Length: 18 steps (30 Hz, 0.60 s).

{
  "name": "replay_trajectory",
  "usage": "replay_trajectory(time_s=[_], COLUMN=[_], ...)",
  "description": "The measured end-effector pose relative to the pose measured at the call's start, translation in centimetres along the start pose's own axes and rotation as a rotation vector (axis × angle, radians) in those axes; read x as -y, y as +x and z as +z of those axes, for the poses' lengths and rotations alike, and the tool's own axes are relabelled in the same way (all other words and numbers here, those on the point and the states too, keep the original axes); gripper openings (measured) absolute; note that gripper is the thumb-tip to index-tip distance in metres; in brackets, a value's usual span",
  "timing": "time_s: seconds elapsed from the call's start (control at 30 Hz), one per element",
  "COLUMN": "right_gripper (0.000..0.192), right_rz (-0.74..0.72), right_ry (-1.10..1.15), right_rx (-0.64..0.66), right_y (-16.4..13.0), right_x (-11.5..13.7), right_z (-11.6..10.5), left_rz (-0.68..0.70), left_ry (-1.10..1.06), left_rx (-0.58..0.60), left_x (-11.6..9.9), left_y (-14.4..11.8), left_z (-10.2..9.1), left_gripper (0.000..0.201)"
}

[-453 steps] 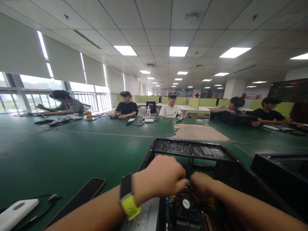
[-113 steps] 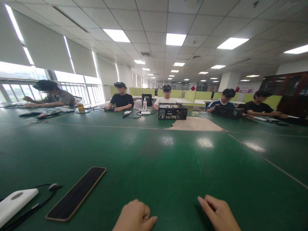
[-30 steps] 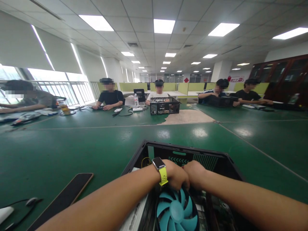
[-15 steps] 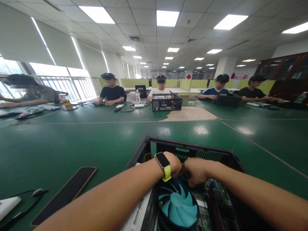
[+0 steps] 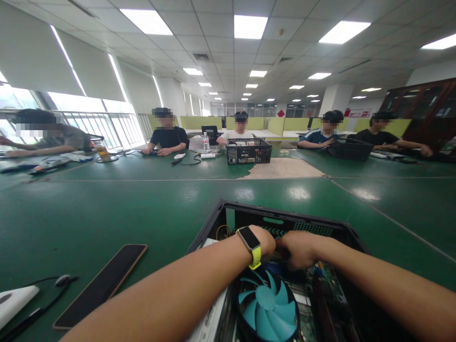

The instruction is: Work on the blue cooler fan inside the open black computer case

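An open black computer case (image 5: 295, 216) lies in front of me, with a turquoise cooling fan (image 5: 267, 299) facing up inside it. Over the case's far part, my left hand (image 5: 264, 239) reaches in beyond the fan; a watch (image 5: 250, 240) with a yellow-green strap is on that wrist, and the fingers are hidden from me. Close against it, my right hand (image 5: 302, 248) has its fingers curled down, closed around something too hidden to name. Below the right hand shows a green circuit board (image 5: 333, 285). Yellow wires (image 5: 223, 232) loop at the case's far left corner.
On the green table (image 5: 107, 204), a dark flat phone-like slab (image 5: 103, 285) lies left of my left forearm, near a white device (image 5: 16, 306) and a black cable (image 5: 46, 299). Across the table, several people sit; another computer case (image 5: 248, 153) stands before one of them.
My view has shifted slightly, moving everything a little to the right in the picture. Both hands stay together over the case's far part; the right fingers have tucked in more.
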State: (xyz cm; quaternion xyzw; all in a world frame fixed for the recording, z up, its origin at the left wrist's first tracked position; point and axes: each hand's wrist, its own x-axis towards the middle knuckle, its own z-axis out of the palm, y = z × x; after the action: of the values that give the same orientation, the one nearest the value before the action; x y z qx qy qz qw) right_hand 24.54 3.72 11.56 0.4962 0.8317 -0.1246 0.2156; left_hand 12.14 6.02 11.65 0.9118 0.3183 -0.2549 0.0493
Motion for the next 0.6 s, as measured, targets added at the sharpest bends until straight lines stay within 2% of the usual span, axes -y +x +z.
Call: replay_trajectory(time_s=[0.13,0.37,0.5,0.6], right_gripper=[0.037,0.028,0.041,0.033], right_rz=[0.013,-0.062,-0.050,-0.029], right_ry=[-0.037,0.059,0.074,0.042], right_rx=[-0.020,0.139,0.158,0.171], right_y=[0.2,0.7,0.6,0.8], right_x=[0.2,-0.4,-0.4,0.0], right_z=[0.1,0.0,-0.1,-0.1], left_rz=[-0.050,-0.048,-0.063,-0.085], left_ry=[0.045,0.059,0.051,0.046], left_rx=[0.058,0.079,0.078,0.072], left_x=[-0.4,-0.8,-1.0,-1.4], left_y=[-1.0,-1.4,-1.3,-1.3], left_z=[-0.7,-1.1,-0.9,-0.9], left_gripper=[0.034,0.037,0.036,0.037])
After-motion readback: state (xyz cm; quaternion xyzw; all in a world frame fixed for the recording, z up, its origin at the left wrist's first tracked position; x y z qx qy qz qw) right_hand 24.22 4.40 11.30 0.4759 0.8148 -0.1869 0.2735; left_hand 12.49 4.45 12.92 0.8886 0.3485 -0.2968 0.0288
